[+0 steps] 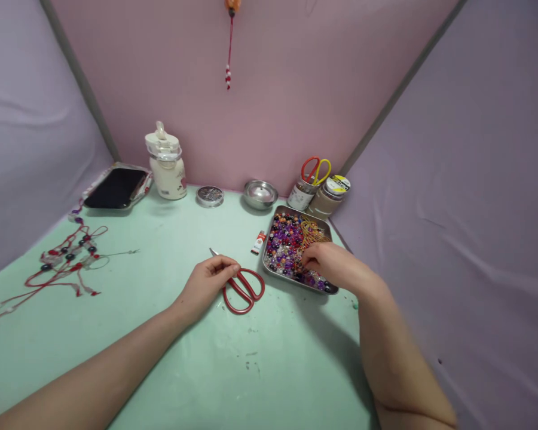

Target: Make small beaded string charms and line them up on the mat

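Observation:
My left hand [210, 282] is closed in a pinch over the middle of a pair of red-handled scissors [250, 297] lying on the table. The blade tip pokes out beyond the knuckles. Whatever lies between thumb and forefinger is too small or hidden to make out. At the right, my right hand [327, 263] reaches into a metal tray [296, 285] of mixed purple, red, black, orange and clear beads [283, 242]. Its fingers are bent together among the beads, fingertips partly hidden. Beside it in the tray is a bundle of gold cord [314, 233].
A small red-and-white packet [258, 242] lies left of the tray. Behind are a metal bowl [260, 194], a round tin [210, 196], a white jar [168, 170] and jars [326, 200] with scissors. Red beaded cords [72, 257] and a dark tray [116, 188] sit left.

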Demonstrator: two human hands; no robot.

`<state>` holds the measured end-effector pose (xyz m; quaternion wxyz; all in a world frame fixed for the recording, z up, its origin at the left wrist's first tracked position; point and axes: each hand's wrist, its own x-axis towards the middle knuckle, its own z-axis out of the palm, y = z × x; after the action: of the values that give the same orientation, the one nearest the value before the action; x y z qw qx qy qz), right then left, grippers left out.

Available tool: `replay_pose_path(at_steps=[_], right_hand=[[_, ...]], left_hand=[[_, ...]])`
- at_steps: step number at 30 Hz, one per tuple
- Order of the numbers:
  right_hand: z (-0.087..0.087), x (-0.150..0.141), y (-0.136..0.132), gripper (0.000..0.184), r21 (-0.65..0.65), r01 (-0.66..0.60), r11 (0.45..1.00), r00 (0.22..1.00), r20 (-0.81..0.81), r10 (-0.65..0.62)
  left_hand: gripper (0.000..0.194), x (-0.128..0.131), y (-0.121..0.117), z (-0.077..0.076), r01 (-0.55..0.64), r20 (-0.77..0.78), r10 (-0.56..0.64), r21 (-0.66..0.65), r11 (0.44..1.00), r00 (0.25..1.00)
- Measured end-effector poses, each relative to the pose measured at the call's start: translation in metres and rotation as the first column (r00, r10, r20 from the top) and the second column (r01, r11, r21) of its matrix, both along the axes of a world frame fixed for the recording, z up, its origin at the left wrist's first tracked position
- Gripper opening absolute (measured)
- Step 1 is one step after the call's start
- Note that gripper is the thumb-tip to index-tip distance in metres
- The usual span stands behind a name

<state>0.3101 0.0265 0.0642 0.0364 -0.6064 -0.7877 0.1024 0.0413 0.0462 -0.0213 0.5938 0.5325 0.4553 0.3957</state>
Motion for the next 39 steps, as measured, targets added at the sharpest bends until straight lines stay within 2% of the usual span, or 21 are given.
replay_pose_path(at_steps=[4,8,17,22,26,29,31,33,36,39], right_hand=[[-0.021,-0.002,0.008,0.019,-0.004,0.014,1.000,1.000,0.014,-0.014],[-0.028,-0.005,0.014,0.017,-0.047,0.071,0.996,0.991,0.119,-0.065],[-0.026,-0.014,0.018,0.015,-0.155,0.113,0.981,0.953,0.296,-0.063],[-0.023,-0.015,0.016,0.016,-0.129,0.110,0.985,0.941,0.334,-0.061],[-0.011,-0.010,0.005,0.015,-0.041,0.130,0.991,0.941,0.319,-0.110],[0.002,-0.013,-0.003,0.015,0.092,0.106,0.990,0.979,0.167,-0.120],[0.004,-0.023,-0.005,0.015,0.168,0.029,0.985,0.999,-0.039,-0.023],[-0.001,-0.037,-0.003,0.014,0.216,-0.026,0.976,0.959,-0.269,0.085],[-0.021,-0.060,0.006,0.015,0.162,-0.018,0.987,0.798,-0.593,0.112],[-0.043,-0.075,0.013,0.015,-0.056,0.047,0.997,0.558,-0.826,-0.073]], left_hand=[[0.025,0.000,0.000,0.000,-0.007,-0.003,0.007,-0.004,1.000,1.000],[0.025,0.000,0.000,-0.001,0.007,0.004,-0.007,-0.009,1.000,1.000],[0.024,-0.001,0.000,0.000,0.012,0.010,-0.012,-0.009,1.000,1.000],[0.023,0.000,0.000,0.000,0.006,0.015,-0.006,-0.010,1.000,1.000],[0.024,0.000,0.000,-0.001,0.002,0.026,-0.002,-0.002,1.000,1.000],[0.024,0.000,0.000,-0.002,-0.005,0.034,0.005,-0.005,1.000,0.999],[0.024,0.001,-0.001,-0.002,-0.008,0.038,0.008,-0.003,1.000,0.999],[0.024,0.001,-0.001,-0.002,-0.022,0.044,0.022,0.002,1.000,0.999],[0.023,0.000,-0.001,0.002,-0.069,0.041,0.068,0.025,0.997,0.997],[0.021,-0.001,-0.001,0.006,-0.134,0.033,0.132,0.069,0.989,0.991]])
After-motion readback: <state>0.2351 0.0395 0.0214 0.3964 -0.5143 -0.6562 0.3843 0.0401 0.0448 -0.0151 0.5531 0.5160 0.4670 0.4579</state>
